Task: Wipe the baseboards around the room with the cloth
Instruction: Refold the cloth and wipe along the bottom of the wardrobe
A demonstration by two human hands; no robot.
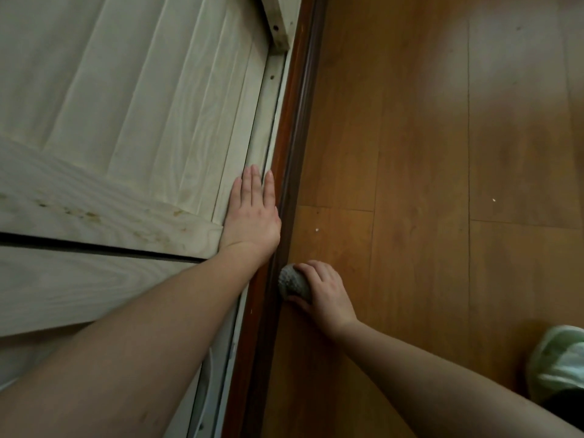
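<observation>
A dark brown baseboard (pixel 294 134) runs from the top middle down to the bottom of the head view, between pale wood panelling and the floor. My right hand (pixel 322 292) grips a bunched grey cloth (pixel 292 282) and holds it against the baseboard low in the view. My left hand (pixel 252 213) lies flat with straight fingers on the pale panelling (pixel 132 115), just above the baseboard and farther along it than the cloth.
Orange-brown wood-look flooring (pixel 442 184) fills the right side, with a few small white specks on it. A pale green slipper (pixel 559 368) shows at the lower right edge. A pale wooden bar (pixel 278 23) juts out at the top.
</observation>
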